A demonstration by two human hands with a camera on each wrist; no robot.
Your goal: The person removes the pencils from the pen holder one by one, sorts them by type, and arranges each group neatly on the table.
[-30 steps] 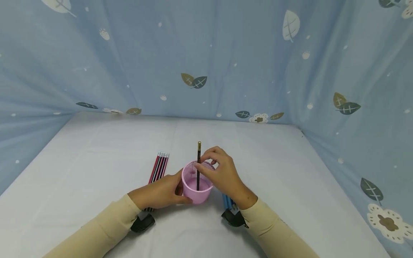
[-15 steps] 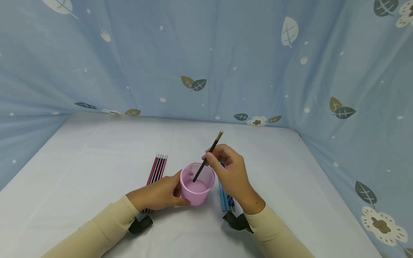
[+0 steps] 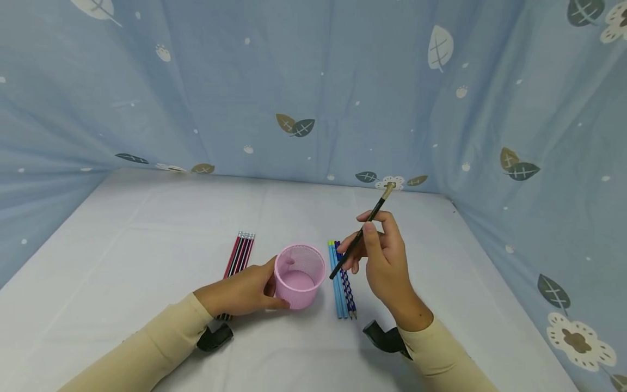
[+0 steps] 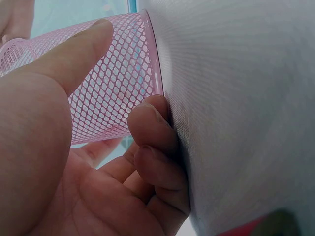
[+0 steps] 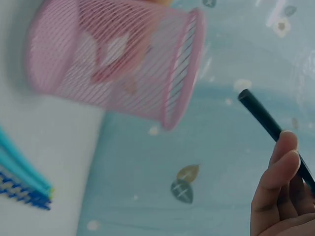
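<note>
My left hand (image 3: 247, 291) holds a pink mesh pencil cup (image 3: 300, 294) upright on the table, thumb along its near side. In the left wrist view, the thumb (image 4: 64, 61) lies on the mesh and the other fingers curl near the base. My right hand (image 3: 389, 261) pinches a black pencil (image 3: 360, 237) with a gold upper end, held tilted to the right of the cup. Its lower end appears flat and dark in the right wrist view, apart from the cup rim (image 5: 184, 73). Nothing shows inside the cup.
Several red-and-black striped pencils (image 3: 240, 253) lie left of the cup, partly under my left hand and wrist. To its right lie light blue pencils (image 3: 338, 294) and dark blue patterned pencils (image 3: 348, 291). A blue leaf-print curtain (image 3: 313, 81) hangs behind the white table (image 3: 161, 218).
My right hand has lifted the black pencil out of the cup and carried it right, tilting it. The blue pencils have come into fuller view. The left hand keeps its grip on the cup.
</note>
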